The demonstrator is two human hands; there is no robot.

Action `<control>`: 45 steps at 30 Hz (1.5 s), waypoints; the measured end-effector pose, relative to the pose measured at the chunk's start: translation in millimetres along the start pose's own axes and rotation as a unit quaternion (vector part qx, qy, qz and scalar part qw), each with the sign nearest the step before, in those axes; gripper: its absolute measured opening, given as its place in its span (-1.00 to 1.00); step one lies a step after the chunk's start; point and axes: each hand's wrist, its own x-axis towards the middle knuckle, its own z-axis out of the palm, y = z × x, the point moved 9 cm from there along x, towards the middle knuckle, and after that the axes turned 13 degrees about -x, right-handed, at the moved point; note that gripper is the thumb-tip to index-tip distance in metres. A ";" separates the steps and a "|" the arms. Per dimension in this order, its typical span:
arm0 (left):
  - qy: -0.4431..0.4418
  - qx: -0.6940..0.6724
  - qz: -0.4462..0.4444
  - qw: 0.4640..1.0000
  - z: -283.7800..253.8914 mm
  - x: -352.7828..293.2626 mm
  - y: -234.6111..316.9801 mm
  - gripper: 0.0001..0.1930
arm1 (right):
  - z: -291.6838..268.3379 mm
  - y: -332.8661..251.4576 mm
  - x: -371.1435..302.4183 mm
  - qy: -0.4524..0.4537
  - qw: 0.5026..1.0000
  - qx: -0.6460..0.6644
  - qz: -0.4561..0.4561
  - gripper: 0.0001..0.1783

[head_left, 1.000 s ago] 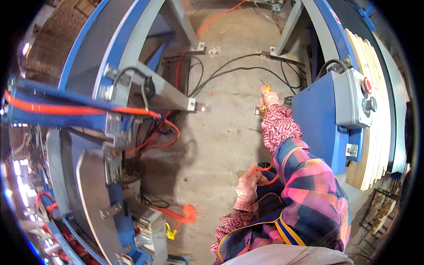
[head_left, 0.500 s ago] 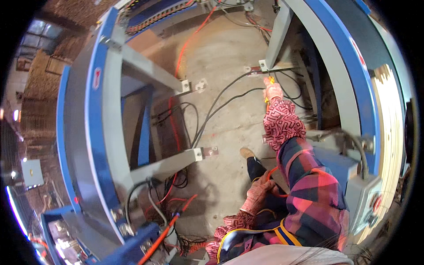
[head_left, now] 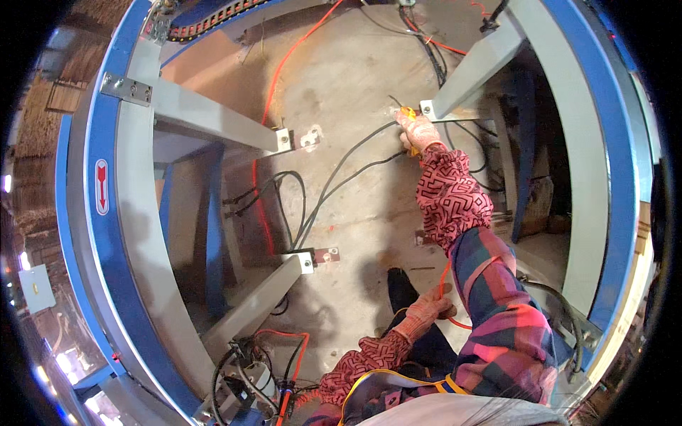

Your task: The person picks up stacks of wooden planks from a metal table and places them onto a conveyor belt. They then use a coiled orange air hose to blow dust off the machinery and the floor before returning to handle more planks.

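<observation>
My right hand (head_left: pixel 420 133), in a pale glove under a patterned pink-and-black sleeve cover, is stretched out over the concrete floor. Its fingers close round a yellow air blow gun (head_left: pixel 408 112), whose thin dark nozzle points away to the far left. Nearby is the bolted foot plate (head_left: pixel 427 109) of a grey machine leg. Closer to my body, my left hand (head_left: pixel 420 316), also gloved, grips an orange hose (head_left: pixel 445 277). Part of this hose passes behind my right forearm. Two black cables (head_left: pixel 334 188) cross the floor beside my right hand.
Blue-and-grey machine frames (head_left: pixel 131 206) stand on both sides, with slanting grey legs (head_left: pixel 213 117) reaching to the floor. Another orange hose (head_left: pixel 280 64) runs along the left. Tangled cables (head_left: pixel 245 369) lie at lower left. A dark control cable (head_left: pixel 565 305) loops at right.
My right hand has shifted slightly left with the blow gun, whose nozzle now shows against the floor. My left hand still holds the hose. The whole view has shifted and tilted.
</observation>
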 end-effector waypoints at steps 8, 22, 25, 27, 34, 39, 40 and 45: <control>0.126 0.175 -0.101 0.971 -36.3 -24.5 36.4 -0.63 | 64.8 -83.8 -15.2 -0.039 0.986 0.045 0.157 -0.21; 0.171 0.488 0.007 0.856 -57.5 -40.4 38.5 -0.68 | 130.3 -180.6 -42.3 -0.141 0.973 0.178 0.031 -0.44; 0.148 0.602 0.061 0.782 -51.5 -42.5 41.6 -0.70 | 121.0 -198.6 -35.6 -0.082 0.991 0.101 -0.023 -0.37; 0.146 0.661 0.090 0.731 -45.7 -42.3 41.2 -0.71 | 130.2 -195.6 -26.3 -0.076 0.991 0.110 -0.022 -0.35; 0.179 0.419 0.016 0.890 -56.8 -37.9 36.0 -0.76 | 114.8 -182.6 -39.6 -0.114 0.990 0.075 0.032 -0.33; 0.187 0.292 0.005 0.938 -53.7 -33.9 33.2 -0.78 | 81.0 -242.0 -60.3 -0.031 0.994 -0.020 -0.099 -0.36; 0.183 0.268 0.002 0.946 -51.3 -34.4 32.8 -0.78 | 77.1 -246.9 -62.6 -0.025 0.993 -0.019 -0.111 -0.36; 0.175 0.115 -0.014 0.978 -46.7 -37.4 31.8 -0.78 | 89.3 -231.7 -51.4 -0.036 0.995 -0.010 -0.092 -0.32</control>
